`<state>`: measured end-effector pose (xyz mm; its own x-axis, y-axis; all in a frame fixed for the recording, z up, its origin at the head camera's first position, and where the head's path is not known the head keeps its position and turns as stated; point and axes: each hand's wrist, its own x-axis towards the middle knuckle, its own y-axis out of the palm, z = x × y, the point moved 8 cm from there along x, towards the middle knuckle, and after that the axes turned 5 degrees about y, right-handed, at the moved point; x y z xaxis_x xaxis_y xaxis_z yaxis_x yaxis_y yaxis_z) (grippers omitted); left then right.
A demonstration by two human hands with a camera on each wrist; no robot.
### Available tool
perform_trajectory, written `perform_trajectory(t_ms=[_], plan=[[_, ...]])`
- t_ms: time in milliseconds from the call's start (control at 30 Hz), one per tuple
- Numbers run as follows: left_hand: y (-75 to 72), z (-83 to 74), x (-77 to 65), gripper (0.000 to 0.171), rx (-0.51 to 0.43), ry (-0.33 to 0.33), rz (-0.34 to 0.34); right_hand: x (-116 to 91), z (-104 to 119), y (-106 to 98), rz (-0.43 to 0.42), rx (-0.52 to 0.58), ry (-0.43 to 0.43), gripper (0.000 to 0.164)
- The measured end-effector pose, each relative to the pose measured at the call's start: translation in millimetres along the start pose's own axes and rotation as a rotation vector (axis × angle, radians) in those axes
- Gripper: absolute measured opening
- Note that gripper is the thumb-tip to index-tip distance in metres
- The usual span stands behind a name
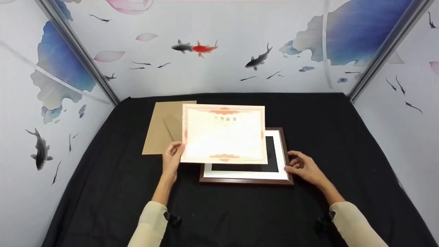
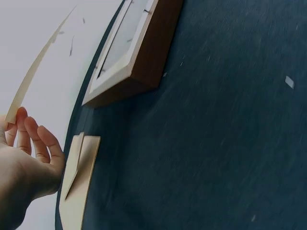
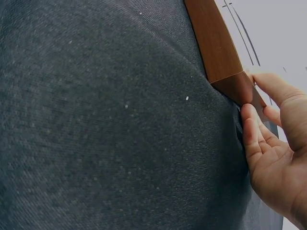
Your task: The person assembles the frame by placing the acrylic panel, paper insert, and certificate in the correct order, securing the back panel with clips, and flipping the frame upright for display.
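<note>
My left hand [image 1: 172, 158] pinches the left edge of a certificate [image 1: 224, 137], a pale sheet with an orange-red patterned border and printed characters. Raised off the table, it covers much of a brown picture frame [image 1: 247, 181] in the head view. The frame lies flat with a white mat [image 1: 280, 154] around a dark middle. At its right side is my right hand [image 1: 306, 168], thumb over the rim and fingers against the outer side; the right wrist view shows this grip on the wooden edge [image 3: 216, 43].
Behind the certificate, at the left, lies a tan backing board [image 1: 157, 130] with a stand flap [image 1: 173, 125]. Black cloth [image 1: 113, 192] covers the table. Printed panels [image 1: 219, 75] with fish and lotus leaves stand at the back and sides, joined by metal posts [image 1: 79, 51].
</note>
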<state>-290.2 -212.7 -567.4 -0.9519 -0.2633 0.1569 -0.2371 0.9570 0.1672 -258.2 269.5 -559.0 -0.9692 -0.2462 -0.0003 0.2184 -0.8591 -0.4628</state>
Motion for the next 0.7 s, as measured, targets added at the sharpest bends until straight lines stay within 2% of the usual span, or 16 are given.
perform_trajectory(t_ms=[167, 267, 333, 533, 633, 700], plan=[[7.5, 2.2, -5.2, 0.015, 0.026, -0.018, 0.016, 2.7, -2.7, -13.4, -0.046, 0.049, 0.034, 0.044], [11.3, 1.1, -5.6, 0.015, 0.029, -0.019, 0.018, 8.1, 2.4, -21.7, -0.084, 0.083, 0.041, 0.04], [14.6, 0.6, -5.7, 0.015, 0.024, -0.015, 0.02, 14.0, 7.7, -22.7, -0.08, 0.111, 0.049, 0.041], [26.6, 4.8, -9.4, 0.014, 0.001, -0.01, 0.03, 38.4, 13.8, -5.9, -0.005, 0.237, 0.127, 0.05], [33.0, 7.1, -11.6, 0.015, -0.013, -0.014, 0.028, 49.1, 18.5, 2.8, -0.005, 0.27, 0.171, 0.05], [37.6, 7.9, -13.1, 0.016, -0.018, -0.011, 0.035, 53.0, 27.1, 5.0, -0.021, 0.283, 0.173, 0.044]])
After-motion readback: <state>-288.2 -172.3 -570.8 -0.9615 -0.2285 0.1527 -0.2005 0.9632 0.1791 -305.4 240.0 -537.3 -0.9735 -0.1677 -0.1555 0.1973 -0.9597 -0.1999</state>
